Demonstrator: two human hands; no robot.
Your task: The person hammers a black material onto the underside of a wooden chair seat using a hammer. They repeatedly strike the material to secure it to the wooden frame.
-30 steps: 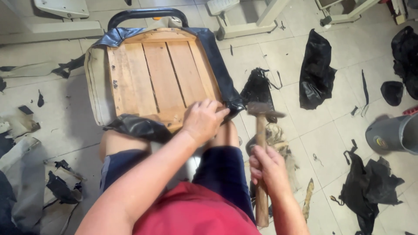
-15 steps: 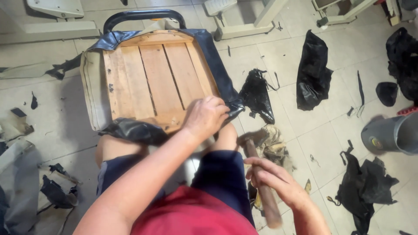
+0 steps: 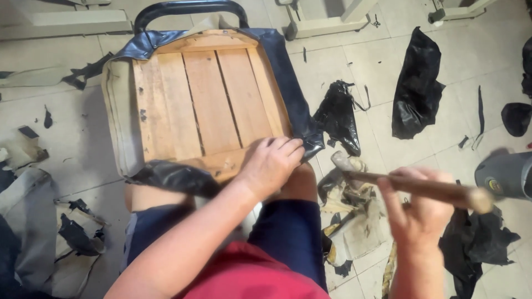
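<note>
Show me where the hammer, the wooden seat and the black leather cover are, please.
hammer (image 3: 438, 189): head view, on the wooden handle beside the right hand.
wooden seat (image 3: 208, 99): head view, on a middle slat.
black leather cover (image 3: 288, 88): head view, on the strip along the seat's right edge.

Black scraps (image 3: 417, 83) litter the tiled floor (image 3: 366, 66) right of the seat frame (image 3: 205, 99); its wooden slats lie unobstructed.
</note>
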